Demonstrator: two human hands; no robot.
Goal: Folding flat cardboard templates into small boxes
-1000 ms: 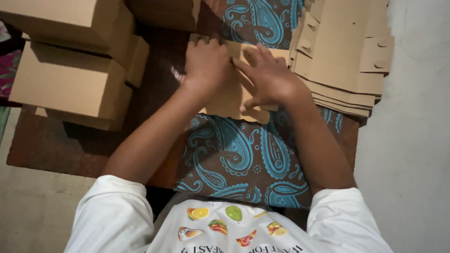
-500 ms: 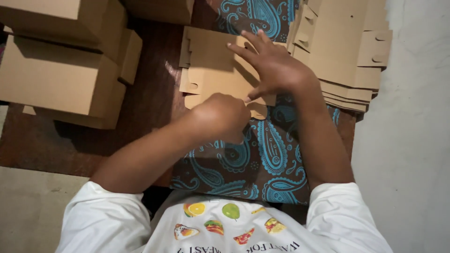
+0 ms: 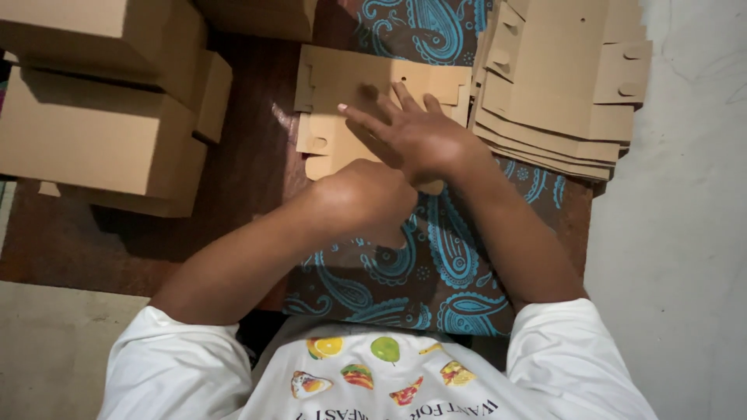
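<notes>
head view, looking down over my own arms and white printed shirt [image 3: 373, 381]: my right hand [image 3: 416, 136] lies flat with the fingers [image 3: 366, 118] spread wide, palm down, pressing on a flat die-cut cardboard blank [image 3: 350, 85] that rests on my lap, over a brown cloth with a blue paisley pattern [image 3: 436, 264]. nothing is pinched in that hand; it is open and only bears down on the card. my left hand [image 3: 366, 194] sits just below and beside it, near the blank's lower edge, curled so that i see only the back of the knuckles; whether it grips the card's edge or is merely closed i cannot tell, since the fingers are hidden beneath the hand. the blank shows slots and small tabs along its left edge and a little round hole near its top. just to the right of it, touching or nearly so, a stack of flat cardboard blanks [image 3: 560, 78] lies fanned slightly. to the left, well apart from my hands, folded cardboard boxes [image 3: 93, 132] are piled on a dark brown mat [image 3: 241, 179]. a pale floor [image 3: 677, 233] runs along the right side.
</notes>
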